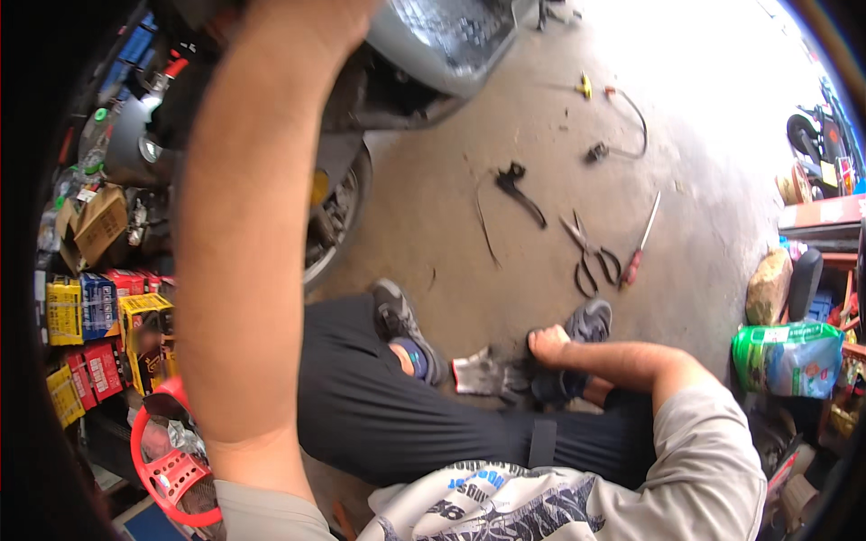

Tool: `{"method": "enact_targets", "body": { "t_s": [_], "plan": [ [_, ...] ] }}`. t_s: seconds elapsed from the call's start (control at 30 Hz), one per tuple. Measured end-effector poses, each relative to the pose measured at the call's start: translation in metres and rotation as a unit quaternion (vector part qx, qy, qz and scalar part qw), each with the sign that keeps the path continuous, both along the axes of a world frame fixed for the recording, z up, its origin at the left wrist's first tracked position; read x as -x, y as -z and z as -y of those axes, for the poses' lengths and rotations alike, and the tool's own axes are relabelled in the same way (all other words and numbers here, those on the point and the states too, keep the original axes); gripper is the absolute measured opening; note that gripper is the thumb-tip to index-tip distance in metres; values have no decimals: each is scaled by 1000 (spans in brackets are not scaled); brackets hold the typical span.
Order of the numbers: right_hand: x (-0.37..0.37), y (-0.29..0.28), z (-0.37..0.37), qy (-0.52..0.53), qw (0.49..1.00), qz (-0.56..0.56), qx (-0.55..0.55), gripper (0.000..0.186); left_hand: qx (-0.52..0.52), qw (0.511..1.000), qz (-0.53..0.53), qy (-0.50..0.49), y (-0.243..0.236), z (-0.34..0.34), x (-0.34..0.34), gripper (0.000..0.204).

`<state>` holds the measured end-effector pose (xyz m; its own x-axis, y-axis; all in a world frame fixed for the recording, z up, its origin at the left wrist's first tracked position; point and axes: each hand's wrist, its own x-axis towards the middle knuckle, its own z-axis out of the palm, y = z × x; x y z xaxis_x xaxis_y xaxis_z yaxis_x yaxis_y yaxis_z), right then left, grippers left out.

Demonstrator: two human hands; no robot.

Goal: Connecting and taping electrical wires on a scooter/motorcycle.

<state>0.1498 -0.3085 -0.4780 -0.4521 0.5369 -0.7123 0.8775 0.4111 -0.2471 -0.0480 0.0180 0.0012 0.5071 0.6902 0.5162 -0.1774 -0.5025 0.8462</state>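
My left arm reaches up to the grey scooter body (446, 32); my left hand (338, 16) is at the top edge, its fingers hidden. My right hand (548, 344) is curled beside my shoe (586, 320); what it may hold is hidden. Grey work gloves (483, 374) lie between my feet. Black-handled scissors (591, 261) and a red-handled screwdriver (636, 266) lie on the floor beyond it, with a black lever (519, 189), a cabled part (597, 151) and a yellow-handled tool (586, 86).
A scooter wheel (338, 225) stands left of the floor tools. Stacked boxes (95, 307) and a red steering wheel (171, 482) crowd the left. A green plastic pack (785, 361), a stone-like object (767, 279) and shelving (821, 212) line the right.
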Motion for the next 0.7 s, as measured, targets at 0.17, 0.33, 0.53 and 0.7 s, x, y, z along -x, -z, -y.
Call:
{"method": "enact_targets", "body": {
  "t_s": [0.17, 0.33, 0.53, 0.7],
  "plan": [
    [-17, -8, -14, 35, 997, 18, 64, 32, -6, 987, 43, -157, 22, 4, -39, 11],
    [-40, -45, -115, 290, 933, -213, 7, 40, 22, 990, 62, -128, 18, 10, -41, 12],
    [-39, -330, -267, 426, 673, -601, -59, 19, 45, 988, 59, -138, 15, 11, -36, 13],
    [-24, -464, -279, 324, 631, -650, -272, 16, -21, 982, 23, -186, 15, 15, -36, 16]
  ]
}}
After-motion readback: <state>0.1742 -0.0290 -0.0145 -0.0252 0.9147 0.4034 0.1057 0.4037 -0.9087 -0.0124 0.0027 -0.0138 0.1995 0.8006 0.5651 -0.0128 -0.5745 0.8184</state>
